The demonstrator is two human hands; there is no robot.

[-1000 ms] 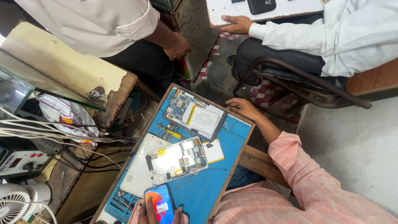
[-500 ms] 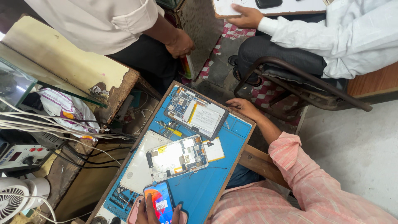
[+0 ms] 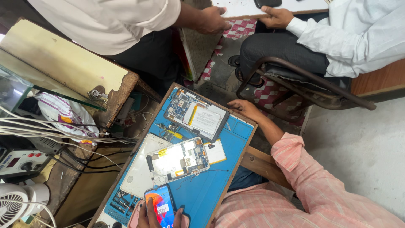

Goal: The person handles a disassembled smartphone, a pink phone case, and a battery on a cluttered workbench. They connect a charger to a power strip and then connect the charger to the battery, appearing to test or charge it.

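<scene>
I am holding a smartphone (image 3: 160,205) with a lit, colourful screen at the near end of the blue work mat (image 3: 236,139); my left hand (image 3: 142,213) is curling around its left edge and my right hand (image 3: 179,217) is pressing against its right edge, fingers closed on the casing, though both are partly cut off by the bottom of the view; the mat is lying on a wooden board (image 3: 147,135) that is serving as my counter. Just beyond the phone an opened tablet (image 3: 178,160) is lying with its circuitry facing up, overlapping a white back cover (image 3: 141,166); farther up the mat a second opened tablet (image 3: 196,115) is showing its board and a white battery. A person in a pink sleeve is resting a hand (image 3: 246,109) on the far right edge of the mat, just beside that tablet. To my left, white cables (image 3: 50,131) are running towards a small fan (image 3: 14,204).
</scene>
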